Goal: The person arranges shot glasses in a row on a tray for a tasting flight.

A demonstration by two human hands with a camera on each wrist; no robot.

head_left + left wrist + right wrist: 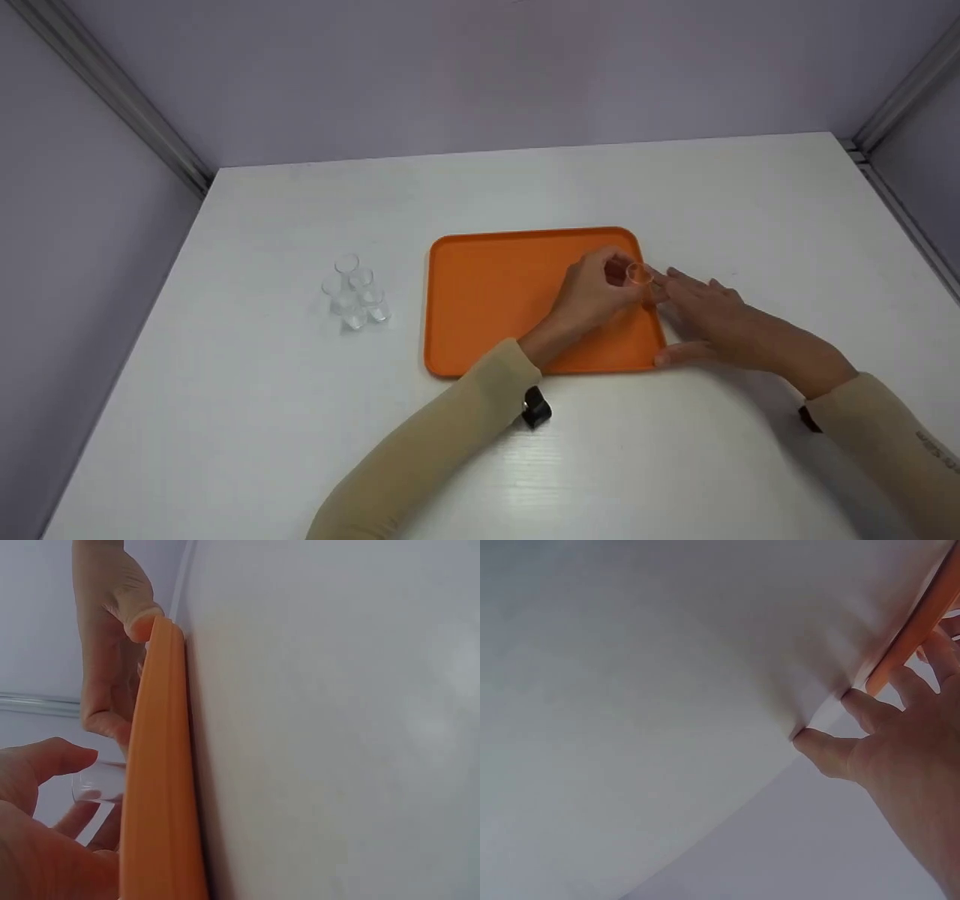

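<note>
Left hand: my left hand (pixel 592 289) sits over the right part of the orange tray (pixel 487 300), thumb and fingers curled round a small clear cup (pixel 639 274), pinching it just above the tray's right rim
Right hand: my right hand (pixel 712 319) lies flat with fingers straight, fingertips at the cup and the tray's right edge, thumb on the table at the tray's near right corner; it grips nothing
Cup position: held at the tray's right rim; from the left wrist view (pixel 97 784) I cannot tell whether its base touches the tray
Tray contents: apart from the held cup, I see nothing standing in it
Other cups: a cluster of small clear cups (pixel 354 294) stands on the white table (pixel 675 465) well left of the tray, packed close together; they look empty to me
Risk, cup: I judge the cup light and slick, so a loose pinch could let it tip over the rim onto the table
Risk, tray: a push from the flat right hand could slide the tray leftwards
</note>
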